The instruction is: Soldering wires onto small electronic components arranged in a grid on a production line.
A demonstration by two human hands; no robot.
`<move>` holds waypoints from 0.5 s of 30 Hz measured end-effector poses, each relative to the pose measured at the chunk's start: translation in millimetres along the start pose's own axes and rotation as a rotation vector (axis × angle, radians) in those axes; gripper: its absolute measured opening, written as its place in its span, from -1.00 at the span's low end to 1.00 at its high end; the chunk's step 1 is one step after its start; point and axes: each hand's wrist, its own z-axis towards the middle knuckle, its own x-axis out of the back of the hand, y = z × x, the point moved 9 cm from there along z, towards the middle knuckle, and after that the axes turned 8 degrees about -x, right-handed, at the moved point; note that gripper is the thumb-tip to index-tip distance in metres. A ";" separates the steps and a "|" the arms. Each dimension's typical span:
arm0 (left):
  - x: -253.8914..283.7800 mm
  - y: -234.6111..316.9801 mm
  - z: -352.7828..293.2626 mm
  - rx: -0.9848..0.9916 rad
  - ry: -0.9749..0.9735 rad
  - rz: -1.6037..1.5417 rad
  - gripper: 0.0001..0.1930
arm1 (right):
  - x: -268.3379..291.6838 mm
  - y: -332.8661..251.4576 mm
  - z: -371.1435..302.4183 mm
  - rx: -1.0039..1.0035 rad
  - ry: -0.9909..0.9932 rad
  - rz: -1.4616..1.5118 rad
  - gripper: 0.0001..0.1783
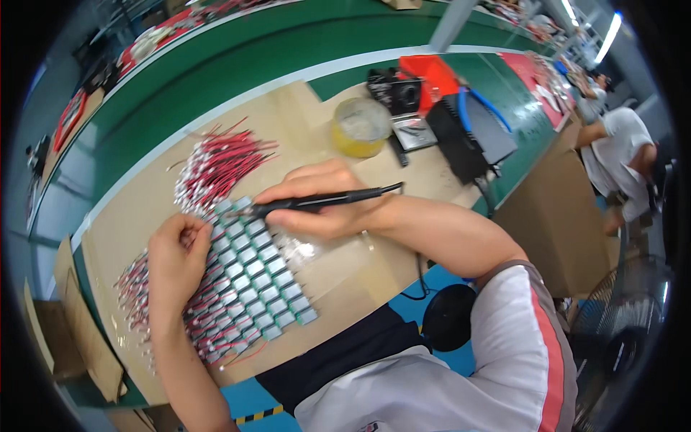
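Note:
My right hand grips a black soldering iron, its tip pointing left over the far end of a slanting grid of small silver-and-green circuit boards. Close to that tip, my left hand is pinched at the far left corner of the grid. What its fingertips hold is too small and blurred to make out. Just beyond both hands lies a pile of red wires with white ends. More thin red and white wires run along the left side of the boards, partly hidden under my left forearm.
Brown cardboard covers the green bench. Beyond my right hand stand a yellow round tin, a black device, a red bin and blue-handled pliers. A co-worker sits at the right, near a fan.

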 end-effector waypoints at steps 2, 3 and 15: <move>0.2 0.7 1.3 -0.002 -0.024 0.015 -0.87 | 0.2 1.0 1.6 -0.039 -0.063 -0.071 -0.70; 0.2 2.6 2.5 -0.013 -0.036 0.044 -0.86 | 1.2 0.9 2.0 -0.071 -0.076 -0.063 -0.69; -1.9 6.6 4.2 -0.018 -0.050 0.017 -0.87 | -3.1 7.1 -0.4 -0.213 -0.155 -0.039 -0.66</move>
